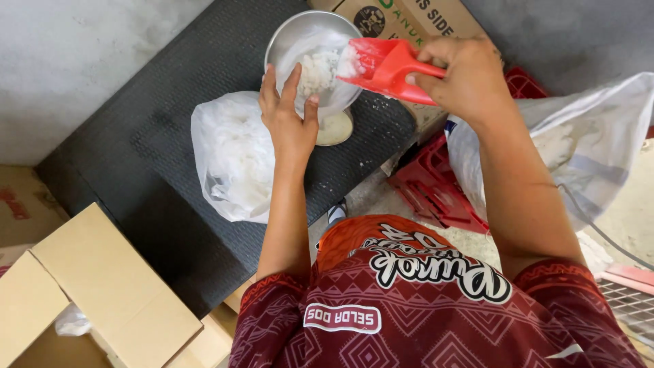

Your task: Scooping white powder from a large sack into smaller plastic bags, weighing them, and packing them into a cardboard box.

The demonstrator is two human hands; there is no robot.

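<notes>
The left hand [289, 123] grips the rim of a metal bowl [310, 58] on a black mat [170, 157], beside a white plastic bag [231, 160]. The right hand [463, 75] clasps a red scoop [385, 67], tipping white grains into the bowl.

Shiny metal bowl [300, 34], glossy red plastic scoop [385, 65], thin translucent plastic bag [228, 157], rough black mat [157, 157].
</notes>
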